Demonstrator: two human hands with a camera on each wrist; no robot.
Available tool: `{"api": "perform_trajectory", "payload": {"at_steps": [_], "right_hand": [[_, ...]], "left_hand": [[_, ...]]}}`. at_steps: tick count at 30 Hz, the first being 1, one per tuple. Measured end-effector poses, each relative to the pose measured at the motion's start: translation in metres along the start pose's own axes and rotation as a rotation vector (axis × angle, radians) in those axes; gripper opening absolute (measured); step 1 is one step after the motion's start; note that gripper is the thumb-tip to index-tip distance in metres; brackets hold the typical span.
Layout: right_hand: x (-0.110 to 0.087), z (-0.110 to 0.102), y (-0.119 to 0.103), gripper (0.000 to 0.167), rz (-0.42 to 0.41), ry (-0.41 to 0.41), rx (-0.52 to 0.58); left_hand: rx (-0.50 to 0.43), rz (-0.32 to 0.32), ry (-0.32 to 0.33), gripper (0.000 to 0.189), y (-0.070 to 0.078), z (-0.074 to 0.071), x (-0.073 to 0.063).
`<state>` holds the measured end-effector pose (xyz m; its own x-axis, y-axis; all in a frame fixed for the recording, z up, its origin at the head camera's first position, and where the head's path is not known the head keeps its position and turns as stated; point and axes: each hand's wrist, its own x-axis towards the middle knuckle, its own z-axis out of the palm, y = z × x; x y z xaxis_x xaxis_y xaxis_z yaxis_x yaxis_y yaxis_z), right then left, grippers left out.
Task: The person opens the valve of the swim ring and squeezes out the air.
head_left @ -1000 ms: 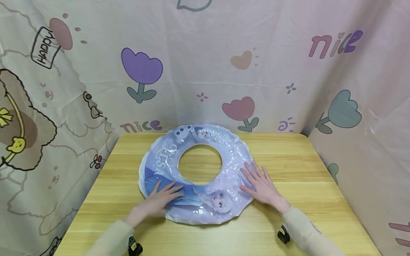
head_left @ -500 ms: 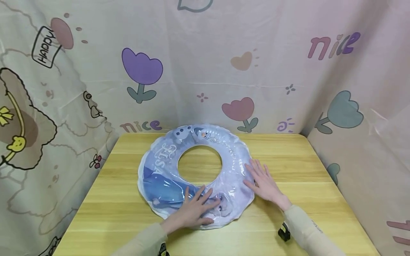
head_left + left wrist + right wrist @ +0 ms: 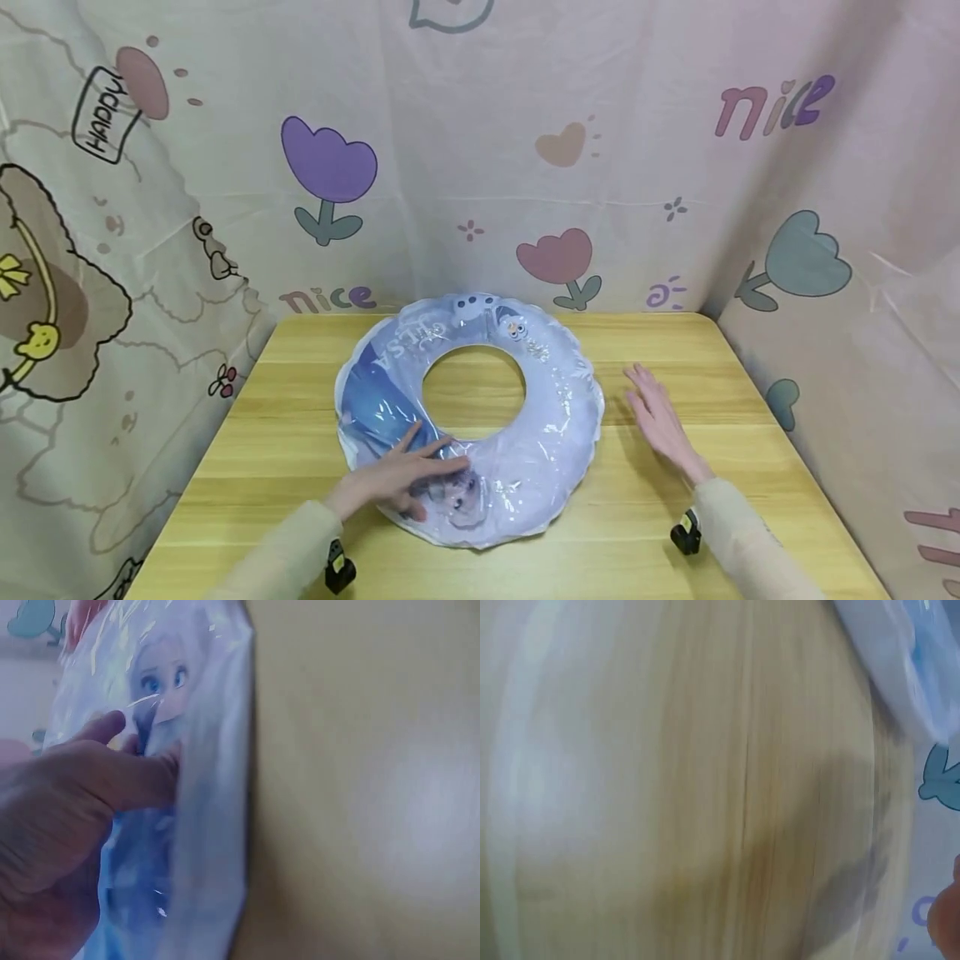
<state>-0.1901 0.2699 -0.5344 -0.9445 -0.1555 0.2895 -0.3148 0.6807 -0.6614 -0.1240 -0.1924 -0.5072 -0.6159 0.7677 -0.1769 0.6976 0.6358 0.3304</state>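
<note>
An inflated swim ring [image 3: 558, 417], pale lilac and blue with printed cartoon figures, lies flat on the wooden table. Across its near left part rests my left hand [image 3: 397, 477], fingers spread over the print. The left wrist view shows the same hand [image 3: 71, 795] against the shiny plastic of the ring [image 3: 214, 750], close to its white seam edge. My right hand [image 3: 663, 425] is held to the right of the ring, apart from it, with its fingers extended. Only a bit of that hand [image 3: 946, 919] and the ring's rim [image 3: 889, 667] enter the right wrist view.
The light wooden table [image 3: 277, 392] carries the ring near its middle and ends at a printed cloth backdrop [image 3: 450, 167]. More printed cloth [image 3: 862, 375] hangs along the right side, and likewise on the left. A small black camera sits at each wrist.
The swim ring has turned clockwise, its print shifting round. My left hand went right across the near side, then back left. The right hand has come off the ring and moved right.
</note>
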Motion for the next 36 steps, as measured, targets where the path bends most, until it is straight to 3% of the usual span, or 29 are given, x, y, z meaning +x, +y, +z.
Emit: {"api": "perform_trajectory", "payload": {"at_steps": [3,5,9,11,14,17,22,26,31,33,36], "right_hand": [[0.002,0.001,0.0,0.045,-0.054,-0.036,-0.016],[0.005,0.004,-0.003,0.045,-0.062,-0.071,-0.014],[0.017,0.012,-0.014,0.048,0.033,-0.125,0.053],[0.026,0.017,-0.019,0.051,0.105,-0.138,0.093],[0.037,0.024,-0.025,0.055,0.17,-0.162,0.146],[0.044,0.03,-0.029,0.055,0.171,-0.175,0.19],[0.042,0.03,-0.032,0.052,0.151,-0.169,0.236],[0.038,0.025,-0.031,0.048,0.108,-0.145,0.24],[0.038,0.023,-0.033,0.044,-0.001,-0.126,0.195],[0.037,0.024,-0.034,0.043,-0.059,-0.124,0.146],[0.034,0.027,-0.036,0.044,-0.187,-0.192,0.009]], "left_hand": [[0.031,-0.07,0.001,0.095,-0.005,-0.012,-0.008],[0.053,-0.097,0.035,0.092,0.0,-0.014,-0.008],[-0.009,-0.138,0.187,0.07,0.03,0.0,0.006],[-0.045,-0.157,0.234,0.07,0.048,0.01,0.019],[-0.077,-0.159,0.204,0.092,0.07,0.022,0.038],[-0.005,-0.113,0.109,0.098,0.078,0.032,0.049],[0.104,-0.015,0.017,0.077,0.064,0.039,0.051],[0.09,0.075,-0.033,0.068,0.049,0.036,0.048],[0.033,0.189,-0.073,0.072,0.037,0.033,0.043],[0.011,0.201,-0.081,0.076,0.033,0.029,0.041],[-0.014,0.172,-0.08,0.087,0.023,0.021,0.033]]}}
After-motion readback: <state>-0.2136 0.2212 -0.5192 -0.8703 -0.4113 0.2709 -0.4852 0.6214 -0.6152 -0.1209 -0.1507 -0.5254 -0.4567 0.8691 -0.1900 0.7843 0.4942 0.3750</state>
